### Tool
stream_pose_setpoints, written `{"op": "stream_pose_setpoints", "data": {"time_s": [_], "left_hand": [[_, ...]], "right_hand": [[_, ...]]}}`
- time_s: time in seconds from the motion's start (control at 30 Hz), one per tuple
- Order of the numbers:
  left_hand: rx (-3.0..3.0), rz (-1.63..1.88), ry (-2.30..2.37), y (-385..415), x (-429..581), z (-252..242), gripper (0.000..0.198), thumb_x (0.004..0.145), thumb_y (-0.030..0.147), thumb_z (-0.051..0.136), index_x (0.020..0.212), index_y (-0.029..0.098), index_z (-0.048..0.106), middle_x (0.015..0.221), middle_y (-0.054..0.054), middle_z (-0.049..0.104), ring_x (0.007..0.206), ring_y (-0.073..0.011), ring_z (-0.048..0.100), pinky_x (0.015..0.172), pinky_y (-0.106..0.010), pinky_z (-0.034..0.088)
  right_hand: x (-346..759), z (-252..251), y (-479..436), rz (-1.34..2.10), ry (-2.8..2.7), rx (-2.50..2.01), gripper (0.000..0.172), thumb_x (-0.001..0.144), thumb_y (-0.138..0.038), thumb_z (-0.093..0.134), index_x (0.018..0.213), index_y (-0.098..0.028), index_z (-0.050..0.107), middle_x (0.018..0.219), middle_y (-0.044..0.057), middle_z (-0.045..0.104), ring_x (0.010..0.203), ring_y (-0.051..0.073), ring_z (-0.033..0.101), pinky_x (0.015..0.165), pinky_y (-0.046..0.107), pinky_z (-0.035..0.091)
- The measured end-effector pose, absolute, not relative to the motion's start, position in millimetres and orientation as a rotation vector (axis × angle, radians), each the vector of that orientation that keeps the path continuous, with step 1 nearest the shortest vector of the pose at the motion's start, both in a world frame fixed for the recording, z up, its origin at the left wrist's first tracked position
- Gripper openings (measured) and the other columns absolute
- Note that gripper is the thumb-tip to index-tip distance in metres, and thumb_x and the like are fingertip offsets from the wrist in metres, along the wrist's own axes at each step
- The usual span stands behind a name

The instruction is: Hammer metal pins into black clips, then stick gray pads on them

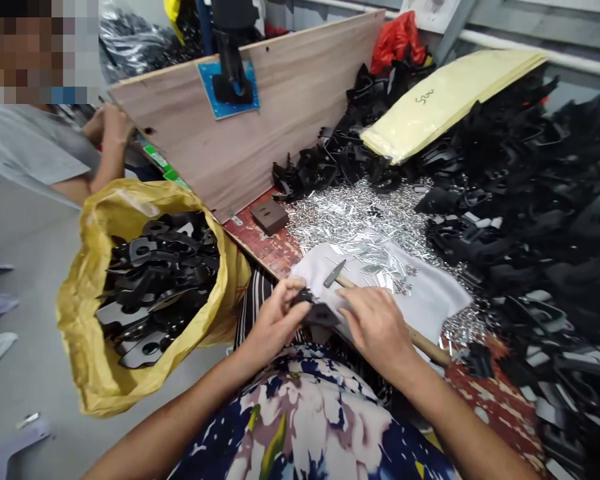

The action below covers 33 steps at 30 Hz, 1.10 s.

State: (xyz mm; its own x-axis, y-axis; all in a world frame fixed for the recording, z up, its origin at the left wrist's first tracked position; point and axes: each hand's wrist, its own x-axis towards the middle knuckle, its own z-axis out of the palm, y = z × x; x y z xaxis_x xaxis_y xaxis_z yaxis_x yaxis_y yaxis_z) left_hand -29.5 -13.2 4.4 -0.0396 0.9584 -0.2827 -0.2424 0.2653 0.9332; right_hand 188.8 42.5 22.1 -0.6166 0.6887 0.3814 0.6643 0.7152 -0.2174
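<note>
My left hand [283, 313] pinches a small black plastic part [321, 313] just above my lap, at the near edge of the work table. At the part's right side is my right hand [380, 327], its fingers curled; whatever lies between its fingertips is hidden. A hammer with a wooden handle [427, 347] lies on a pale grey cloth [443, 297], its metal head [335, 274] pointing away from me. The right hand covers the middle of the handle, and I cannot tell whether it touches it. Loose metal pins [380, 263] are scattered on the cloth.
A yellow sack [75, 320] of black parts [165, 267] stands at left. Behind the cloth spreads a heap of metal pins [350, 217]. Black parts [530, 200] pile up at right under a yellow packet [445, 107]. A wooden board [280, 113] separates me from a person [45, 147].
</note>
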Motion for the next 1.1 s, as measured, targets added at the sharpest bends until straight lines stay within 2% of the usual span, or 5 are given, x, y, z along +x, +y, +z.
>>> {"op": "stream_pose_setpoints", "data": {"time_s": [0.17, 0.3, 0.57, 0.93, 1.1], "left_hand": [[0.899, 0.962, 1.392, -11.4, -34.9, -13.0, 0.044, 0.096, 0.058, 0.053, 0.116, 0.020, 0.062, 0.075, 0.002, 0.060, 0.051, -0.0113, 0.045, 0.043, -0.021, 0.033], [1.099, 0.982, 1.506, 3.0, -12.5, -37.8, 0.044, 0.098, 0.055, 0.046, 0.106, 0.018, 0.070, 0.066, 0.002, 0.055, 0.056, -0.0157, 0.051, 0.052, -0.026, 0.038], [1.350, 1.007, 1.651, 5.7, -8.5, -46.1, 0.047, 0.103, 0.046, 0.036, 0.086, 0.018, 0.070, 0.062, 0.002, 0.054, 0.063, -0.0178, 0.056, 0.064, -0.029, 0.036], [1.256, 1.097, 1.559, 5.3, -10.8, -49.8, 0.044, 0.103, 0.048, 0.043, 0.077, 0.020, 0.064, 0.063, 0.002, 0.054, 0.063, -0.0182, 0.053, 0.064, -0.029, 0.036], [1.052, 1.240, 1.393, 0.8, -17.7, -31.5, 0.042, 0.102, 0.057, 0.046, 0.120, 0.022, 0.061, 0.073, 0.002, 0.061, 0.068, -0.0181, 0.056, 0.064, -0.026, 0.041]], "right_hand": [[241.5, -5.6, 41.9, -0.097, -2.615, -1.562, 0.014, 0.095, -0.030, 0.063, 0.088, -0.018, 0.060, 0.088, 0.010, 0.066, 0.080, 0.026, 0.064, 0.064, 0.035, 0.043], [257.7, -4.7, 27.7, 0.151, -2.553, -1.649, 0.016, 0.099, -0.030, 0.054, 0.108, -0.019, 0.062, 0.063, -0.001, 0.062, 0.053, 0.021, 0.059, 0.048, 0.030, 0.036], [251.6, 20.9, -1.1, 0.155, -2.310, -1.170, 0.065, 0.100, -0.011, 0.049, 0.161, -0.031, 0.037, 0.086, 0.002, 0.069, 0.067, 0.015, 0.064, 0.062, 0.026, 0.050], [242.1, -1.6, -1.7, 0.181, -2.458, -1.215, 0.057, 0.104, -0.017, 0.047, 0.159, -0.026, 0.040, 0.080, 0.000, 0.066, 0.064, 0.015, 0.061, 0.059, 0.027, 0.051], [233.9, -9.8, 24.5, 0.273, -2.448, -1.325, 0.047, 0.105, -0.024, 0.048, 0.152, -0.020, 0.049, 0.101, 0.007, 0.072, 0.081, 0.019, 0.066, 0.071, 0.032, 0.055]]}}
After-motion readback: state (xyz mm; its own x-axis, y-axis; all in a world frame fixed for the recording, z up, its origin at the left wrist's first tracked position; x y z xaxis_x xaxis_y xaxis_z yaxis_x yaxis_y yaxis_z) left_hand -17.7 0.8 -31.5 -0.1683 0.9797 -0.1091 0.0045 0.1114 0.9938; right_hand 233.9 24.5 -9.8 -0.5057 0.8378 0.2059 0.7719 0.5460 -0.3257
